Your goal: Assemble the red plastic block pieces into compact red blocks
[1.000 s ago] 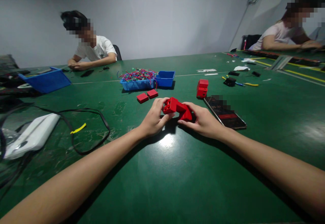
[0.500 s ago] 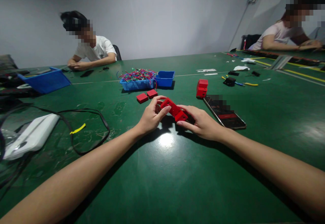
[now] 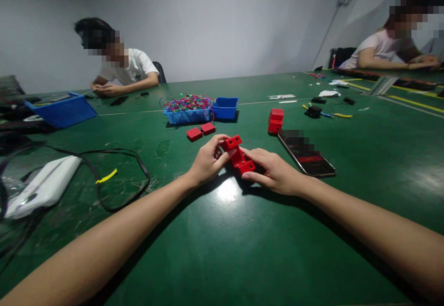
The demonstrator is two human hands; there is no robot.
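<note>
Both my hands hold one red plastic housing [image 3: 238,154] low over the green table [image 3: 222,241]. My left hand [image 3: 207,162] pinches its far end with thumb and fingers. My right hand [image 3: 272,170] grips its near end, fingers curled round it. Two flat red covers [image 3: 200,131] lie just beyond my left hand. A stack of red housings [image 3: 276,120] stands beyond my right hand, next to a black phone [image 3: 305,153].
A blue tray of coloured wires [image 3: 188,108] and a small blue bin [image 3: 225,107] sit further back. A white device [image 3: 41,184] with a black cable loop [image 3: 118,176] lies at left. One person sits across the table, another at far right.
The red housing has been turned in my hands and lowered towards the table, now lying more lengthwise. The person across the table has leaned a little to the left.
</note>
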